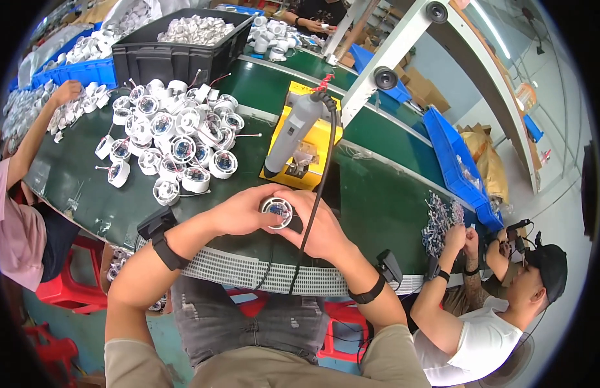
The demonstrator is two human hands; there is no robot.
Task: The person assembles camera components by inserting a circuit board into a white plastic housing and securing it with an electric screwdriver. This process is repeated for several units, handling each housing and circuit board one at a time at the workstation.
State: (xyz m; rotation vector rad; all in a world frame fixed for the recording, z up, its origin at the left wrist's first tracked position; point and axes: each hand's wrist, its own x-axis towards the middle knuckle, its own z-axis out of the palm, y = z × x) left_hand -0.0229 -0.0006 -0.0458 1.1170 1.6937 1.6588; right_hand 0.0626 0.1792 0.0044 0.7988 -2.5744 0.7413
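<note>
Between both hands I hold a round white plastic housing [277, 213] with a blue circuit board inside, its open face turned up. My left hand [247, 210] wraps its left side, the thumb near the board. Around the right side curl the fingers of my right hand [316, 223]. Just beyond the hands stands a yellow fixture [313, 152] with a grey cylindrical power tool [294, 132] leaning in it. The tool's black cable runs down across my right hand. A heap of similar white housings [177, 132], many with boards and loose wires, lies to the left.
A black bin [177, 61] of small white parts and a blue bin [86, 71] stand far left. At left, another person's hand [68, 92] reaches into parts. A co-worker [481, 323] on the right handles a wire pile [435, 223]. A blue tray [455, 161] lies behind it.
</note>
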